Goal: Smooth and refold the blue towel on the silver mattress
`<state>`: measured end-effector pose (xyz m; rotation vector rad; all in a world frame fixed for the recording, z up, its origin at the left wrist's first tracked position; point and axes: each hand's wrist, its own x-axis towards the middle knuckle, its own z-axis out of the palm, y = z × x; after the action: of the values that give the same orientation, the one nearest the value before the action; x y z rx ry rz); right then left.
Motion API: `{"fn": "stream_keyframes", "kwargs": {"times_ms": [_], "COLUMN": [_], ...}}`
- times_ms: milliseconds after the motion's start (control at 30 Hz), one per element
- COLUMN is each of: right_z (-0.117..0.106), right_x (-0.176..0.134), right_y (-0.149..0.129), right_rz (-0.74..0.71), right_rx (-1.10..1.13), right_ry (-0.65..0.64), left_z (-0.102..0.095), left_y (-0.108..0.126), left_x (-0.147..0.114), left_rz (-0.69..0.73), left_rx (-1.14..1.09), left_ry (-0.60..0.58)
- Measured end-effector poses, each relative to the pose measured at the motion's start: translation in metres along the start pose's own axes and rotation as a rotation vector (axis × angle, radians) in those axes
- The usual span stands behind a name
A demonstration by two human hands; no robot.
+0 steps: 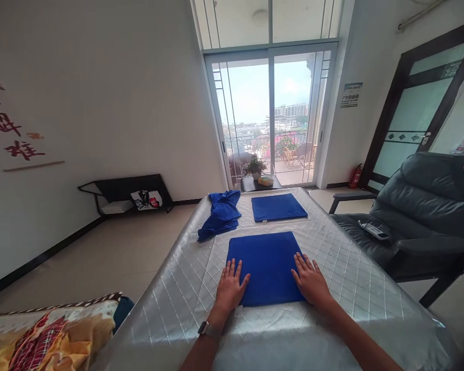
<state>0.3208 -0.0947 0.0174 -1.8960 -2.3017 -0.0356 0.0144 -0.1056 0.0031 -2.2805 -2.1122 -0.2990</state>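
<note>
Glass sliding door (251, 108) at the far end, daylight coming through, balcony beyond

Table (166, 304) in front of it, under a silver quilted cover with a sheen and creases; dark armchair (425, 201) beside its right side, a heap of patterned cloth (38, 342) low on the left

Near blue cloth (268, 270) on the table, between the two hands, lying flat as a rough rectangle; number of layers cannot be told from here

Far blue cloth (280, 207) beyond it, also flat and near-rectangular, a gap of cover between the two

Crumpled blue cloth (221, 214) bunched toward the far left corner, near the table's left edge

Left hand (231, 286) open, palm down, fingers spread, over the near cloth's left edge; right hand (310, 278) likewise open and flat at the right edge; neither grips anything

Risks, as judged: the cover looks slick, so uneven pressure from the palms could skew the near cloth or drag the cover along with it; hands pushing inward could raise a ridge mid-cloth; a hard forward shove could run it into the far cloth and spoil that one's edges; a tug on the cover could send the bunched piece over the side

Wristwatch (203, 327) on the left wrist; could snag if dragged across fabric

White tag (238, 311) at the near cloth's lower left, poking out; a finger might catch it and lift that corner
</note>
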Motion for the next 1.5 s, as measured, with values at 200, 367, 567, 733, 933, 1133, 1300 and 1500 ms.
{"fn": "stream_keyframes", "kwargs": {"times_ms": [200,367,567,733,933,1133,1300,1500], "right_z": [0.012,0.012,0.012,0.012,0.008,0.004,0.004,0.005], "right_x": [-0.037,-0.037,-0.037,-0.038,-0.039,-0.039,-0.038,-0.038], "right_y": [0.003,0.002,0.001,0.001,-0.001,-0.002,-0.002,0.000], "right_rz": [0.000,0.015,0.035,0.028,0.027,0.030,0.030,0.027], "right_rx": [0.067,0.080,0.144,0.148,0.118,0.115,0.124,0.090], "right_ry": [-0.091,-0.075,-0.062,-0.060,-0.066,-0.096,-0.094,-0.130], "left_z": [0.004,0.001,-0.002,-0.001,-0.002,-0.013,-0.014,-0.004], "left_y": [-0.002,-0.018,-0.028,-0.028,-0.030,-0.011,0.069,0.136], "left_x": [-0.001,-0.001,-0.009,-0.016,-0.018,-0.015,-0.009,-0.006], "left_rz": [0.009,-0.139,-0.195,-0.165,-0.162,-0.154,0.165,0.387], "left_rx": [-0.005,0.044,0.080,0.096,0.135,0.144,-0.034,-0.143], "left_ry": [0.007,-0.027,-0.066,-0.067,-0.091,0.025,0.013,-0.062]}}
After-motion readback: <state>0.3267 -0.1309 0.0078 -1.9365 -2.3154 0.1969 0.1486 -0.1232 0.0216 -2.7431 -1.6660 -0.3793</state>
